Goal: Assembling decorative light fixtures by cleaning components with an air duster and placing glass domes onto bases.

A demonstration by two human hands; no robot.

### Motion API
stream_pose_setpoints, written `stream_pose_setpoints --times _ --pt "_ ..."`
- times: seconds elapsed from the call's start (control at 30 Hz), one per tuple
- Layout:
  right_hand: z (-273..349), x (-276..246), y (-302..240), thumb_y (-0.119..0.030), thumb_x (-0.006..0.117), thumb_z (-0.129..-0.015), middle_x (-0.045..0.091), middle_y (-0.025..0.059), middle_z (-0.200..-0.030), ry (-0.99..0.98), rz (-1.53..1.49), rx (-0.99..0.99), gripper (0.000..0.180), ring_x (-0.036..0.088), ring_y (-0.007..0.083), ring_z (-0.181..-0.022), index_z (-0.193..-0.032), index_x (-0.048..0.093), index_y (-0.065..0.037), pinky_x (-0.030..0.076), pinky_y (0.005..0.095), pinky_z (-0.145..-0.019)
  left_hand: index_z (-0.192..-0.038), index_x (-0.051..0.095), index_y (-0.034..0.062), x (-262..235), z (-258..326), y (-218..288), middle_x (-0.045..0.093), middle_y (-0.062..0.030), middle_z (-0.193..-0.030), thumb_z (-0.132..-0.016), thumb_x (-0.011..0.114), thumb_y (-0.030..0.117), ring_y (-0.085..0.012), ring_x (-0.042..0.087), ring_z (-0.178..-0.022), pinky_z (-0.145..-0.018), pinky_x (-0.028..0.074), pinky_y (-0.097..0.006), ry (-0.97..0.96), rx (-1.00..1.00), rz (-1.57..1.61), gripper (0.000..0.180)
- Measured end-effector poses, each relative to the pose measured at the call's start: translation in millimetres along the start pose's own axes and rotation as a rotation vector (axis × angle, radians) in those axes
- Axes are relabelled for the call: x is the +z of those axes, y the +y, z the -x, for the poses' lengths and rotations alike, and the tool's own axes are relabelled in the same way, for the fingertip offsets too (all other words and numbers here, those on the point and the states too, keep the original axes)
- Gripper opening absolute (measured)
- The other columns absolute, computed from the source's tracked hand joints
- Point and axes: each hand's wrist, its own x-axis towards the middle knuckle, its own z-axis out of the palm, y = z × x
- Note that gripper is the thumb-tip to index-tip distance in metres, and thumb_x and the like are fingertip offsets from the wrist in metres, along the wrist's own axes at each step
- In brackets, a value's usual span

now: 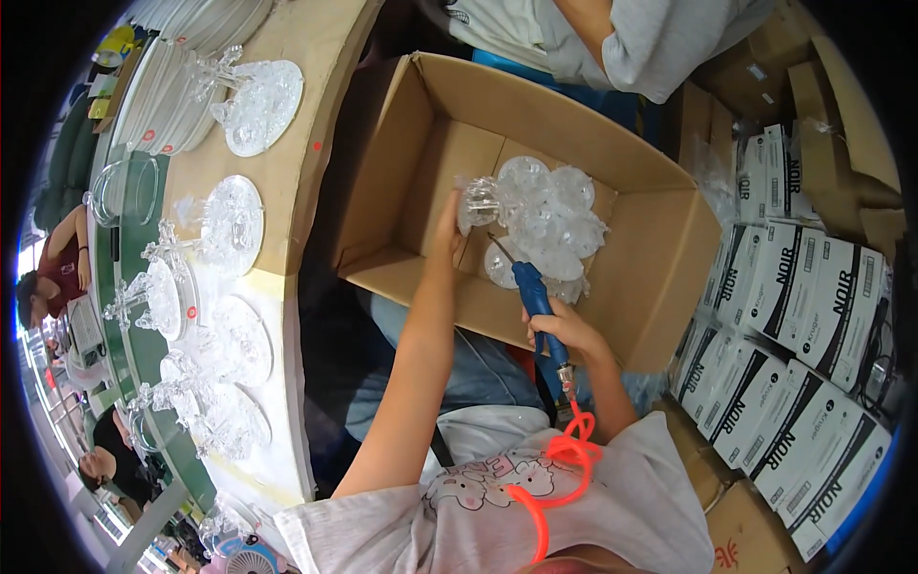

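Inside a big open cardboard box [655, 277], my left hand [448, 222] is closed on a clear plastic piece [478, 204], which it holds near the left side of a pile. My right hand [566, 330] is wrapped round a blue air blow gun [532, 289]. The gun's thin nozzle points up and left toward the held piece, a short way from it. A bright orange hose [559, 493] runs from the gun's handle down over my shirt. Several clear plastic pieces with round discs [550, 215] lie heaped in the box.
To the left, a table [320, 124] bears several more clear pieces with round bases [232, 225] and stacked pale rings. White printed cartons [813, 297] are stacked at the right. Another person's sleeve [650, 57] shows beyond the box; other people sit at far left.
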Motion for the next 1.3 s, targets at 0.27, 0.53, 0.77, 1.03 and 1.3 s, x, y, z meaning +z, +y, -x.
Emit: stream_pose_setpoints --times 0.27,0.53,0.77,1.03,1.3 --pt "-11 12 -8 -0.017 0.055 -0.073 0.053 0.0058 -0.067 -0.055 0.101 -0.035 0.018 0.055 0.0142 -0.060 -0.082 0.050 -0.002 0.046 0.0276 -0.054 -0.126 0.047 0.0172 -3 13 15 0.053 -0.0079 -0.122 -0.077 0.038 0.059 -0.0336 0.053 -0.105 -0.072 0.038 -0.063 -0.109 -0.196 0.427 0.065" --pt "-24 5 -5 -0.018 0.055 -0.073 0.054 0.0061 -0.070 -0.071 0.154 0.019 0.024 0.056 0.0143 -0.062 -0.090 0.051 -0.002 0.048 0.0281 -0.057 -0.132 0.040 0.0193 1 20 17 0.042 -0.0099 -0.134 -0.075 0.038 0.057 -0.0376 0.040 -0.120 -0.086 0.029 -0.070 -0.205 -0.203 0.519 0.068" --pt "-7 -22 -8 -0.016 0.054 -0.071 0.055 0.0075 -0.070 0.040 0.045 -0.027 0.025 0.057 0.0157 -0.062 -0.091 0.050 -0.002 0.048 0.0288 -0.060 -0.132 0.040 0.0196 -4 21 23 0.041 -0.0108 -0.135 -0.074 0.040 0.057 -0.0390 0.039 -0.121 -0.086 0.029 -0.070 -0.242 -0.257 0.510 0.069" --pt "0 -20 1 -0.017 0.054 -0.070 0.055 0.0074 -0.071 -0.041 0.062 0.048 0.024 0.057 0.0150 -0.064 -0.088 0.052 -0.001 0.047 0.0279 -0.060 -0.131 0.040 0.0159 5 20 25 0.040 -0.0125 -0.135 -0.077 0.038 0.056 -0.0409 0.039 -0.120 -0.083 0.032 -0.070 -0.309 -0.258 0.548 0.067" --pt "-6 0 -7 -0.018 0.055 -0.072 0.056 0.0077 -0.072 -0.076 0.024 0.022 0.026 0.058 0.0161 -0.064 -0.093 0.052 -0.002 0.047 0.0288 -0.059 -0.132 0.039 0.0145 -10 20 36 0.042 -0.0131 -0.133 -0.078 0.039 0.057 -0.0407 0.043 -0.117 -0.084 0.035 -0.068 -0.351 -0.227 0.512 0.069"
